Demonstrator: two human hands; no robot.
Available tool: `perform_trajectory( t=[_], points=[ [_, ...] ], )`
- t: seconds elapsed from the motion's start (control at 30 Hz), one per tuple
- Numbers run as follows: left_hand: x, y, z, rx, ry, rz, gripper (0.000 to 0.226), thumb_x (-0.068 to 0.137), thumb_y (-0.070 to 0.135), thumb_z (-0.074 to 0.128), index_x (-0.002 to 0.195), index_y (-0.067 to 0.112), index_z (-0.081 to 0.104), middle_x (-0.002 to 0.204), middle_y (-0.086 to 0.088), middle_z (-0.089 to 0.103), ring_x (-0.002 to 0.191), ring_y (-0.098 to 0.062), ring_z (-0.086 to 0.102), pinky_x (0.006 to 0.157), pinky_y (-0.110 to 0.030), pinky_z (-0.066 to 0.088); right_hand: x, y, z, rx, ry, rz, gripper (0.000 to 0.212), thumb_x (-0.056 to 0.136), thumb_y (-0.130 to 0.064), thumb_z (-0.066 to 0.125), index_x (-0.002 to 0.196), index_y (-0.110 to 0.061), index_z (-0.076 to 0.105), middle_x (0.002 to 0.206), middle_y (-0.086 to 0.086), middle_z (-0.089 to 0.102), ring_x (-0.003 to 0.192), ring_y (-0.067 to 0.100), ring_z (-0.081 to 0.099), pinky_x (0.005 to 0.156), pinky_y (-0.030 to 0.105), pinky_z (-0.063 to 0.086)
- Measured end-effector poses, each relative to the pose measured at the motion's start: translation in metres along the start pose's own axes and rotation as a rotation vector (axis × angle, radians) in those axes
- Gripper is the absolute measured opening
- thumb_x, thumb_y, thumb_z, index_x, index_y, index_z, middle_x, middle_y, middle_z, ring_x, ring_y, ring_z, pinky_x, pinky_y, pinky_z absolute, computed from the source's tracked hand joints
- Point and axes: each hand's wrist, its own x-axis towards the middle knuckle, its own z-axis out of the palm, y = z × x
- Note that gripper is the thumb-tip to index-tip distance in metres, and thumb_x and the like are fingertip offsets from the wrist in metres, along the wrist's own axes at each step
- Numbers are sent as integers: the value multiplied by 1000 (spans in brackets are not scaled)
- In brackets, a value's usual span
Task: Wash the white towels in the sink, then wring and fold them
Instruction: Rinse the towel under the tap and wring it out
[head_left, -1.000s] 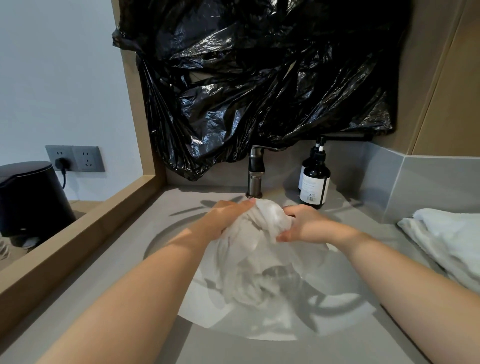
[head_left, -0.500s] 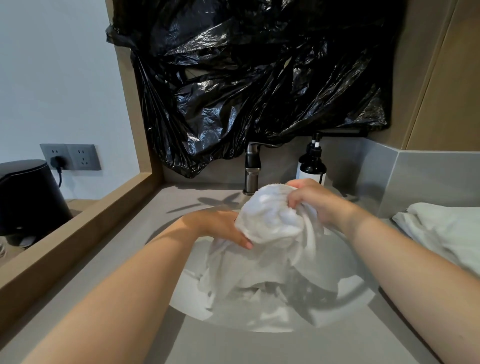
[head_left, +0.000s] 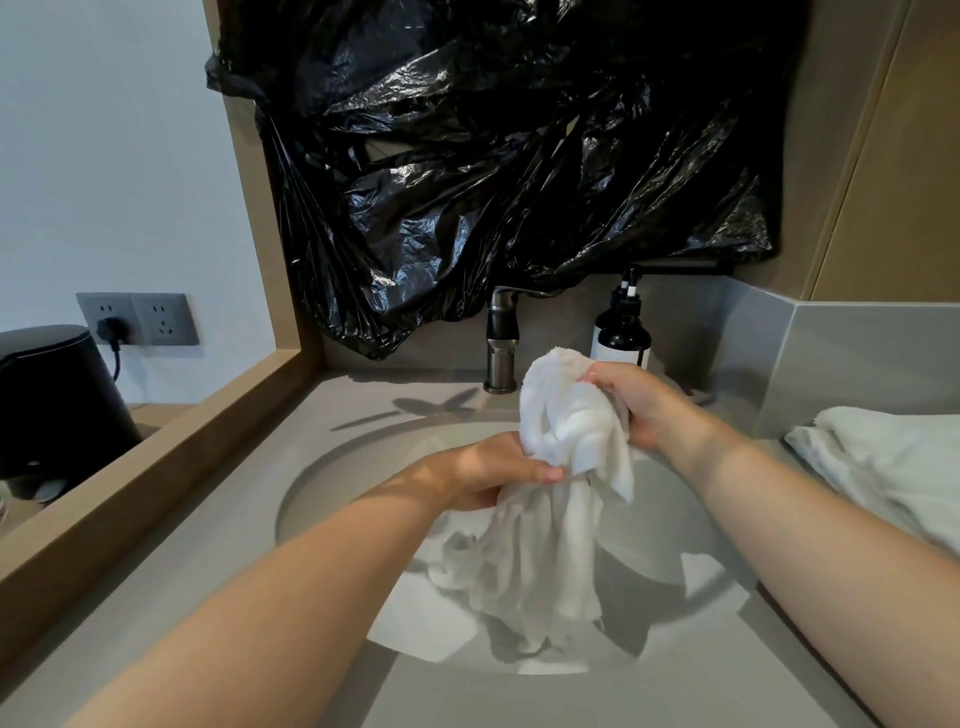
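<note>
Plainly, left hand (head_left: 483, 470), right hand (head_left: 640, 405): each grip tight around towel (head_left: 563, 415), fingertips hidden.

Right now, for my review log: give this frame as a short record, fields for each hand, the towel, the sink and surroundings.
left hand: grips the white towel at its middle, above the sink
right hand: grips the towel's bunched upper end, held higher
towel: lower part hangs down into the sink
faucet: behind the sink, no stream visible
right counter: pile of white towels
beside faucet: dark pump bottle
above: black plastic bag
</note>
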Motion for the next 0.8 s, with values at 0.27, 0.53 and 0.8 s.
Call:
perform_trajectory(
  t=[0.27, 0.53, 0.8],
  points=[
    [-2, 1, -6, -53, 41, -65, 64, 60, 29, 88, 117, 15, 63, 110, -5, 71, 105, -22, 67, 99, -41, 51, -9, -5, 11, 10, -20, -42, 23, 84, 6, 41, 85, -3, 63, 75, 9, 65, 74, 22, 62, 69, 32, 47],
    [-1, -8, -9, -67, 36, 75, 73, 68, 26, 84, 131, 8, 52, 118, -11, 65, 110, -25, 63, 96, -39, 52, -22, -7, 40, 482, 201, 90, 24, 88, 3, 38, 73, -1, 56, 50, 4, 59, 65, 19, 57, 60, 29, 45],
    [-10, -18, -17, -197, -236, -11, 98, 56, 42, 93, 135, 8, 45, 126, -11, 58, 117, -28, 56, 108, -44, 40, -23, -3, 46, 429, 172, 64, 25, 85, -2, 40, 63, -10, 49, 53, -1, 50, 53, 16, 54, 52, 22, 44]
  ],
)
